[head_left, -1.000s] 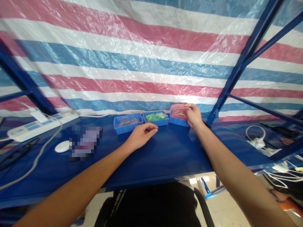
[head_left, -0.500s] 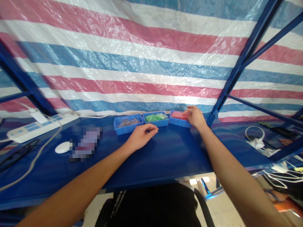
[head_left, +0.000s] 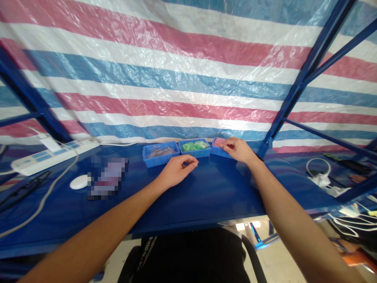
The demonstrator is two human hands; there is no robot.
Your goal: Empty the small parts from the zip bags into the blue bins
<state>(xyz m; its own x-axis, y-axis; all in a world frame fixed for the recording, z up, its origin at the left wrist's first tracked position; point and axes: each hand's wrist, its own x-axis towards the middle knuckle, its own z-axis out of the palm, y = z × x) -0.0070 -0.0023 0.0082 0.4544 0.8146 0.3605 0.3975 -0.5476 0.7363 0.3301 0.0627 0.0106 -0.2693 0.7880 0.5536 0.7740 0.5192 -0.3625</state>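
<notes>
My left hand (head_left: 179,171) is held over the front of the desk, thumb and fingers curled together; anything between the fingertips is too small to make out. Just behind it stand a blue bin (head_left: 160,160) of thin metal-looking pieces and a blue bin (head_left: 196,153) with small green packets. My right hand (head_left: 239,150) reaches to the third blue bin (head_left: 219,153), where flat pink pieces (head_left: 218,142) lie. Its thumb and fingers are pinched at that bin's front right part, and the hand covers the right end. What the pinch holds is hidden.
A white power strip (head_left: 55,156) with a cable, a white oval object (head_left: 79,182) and a pixelated flat object (head_left: 108,177) lie to the left. Blue frame posts (head_left: 297,84) and a striped sheet (head_left: 182,70) stand behind. White chargers and cables (head_left: 321,179) are at the right.
My right hand has drawn back from over the pink pieces toward the bin's front, and its fingers have come together in a pinch. My left hand has stayed almost still.
</notes>
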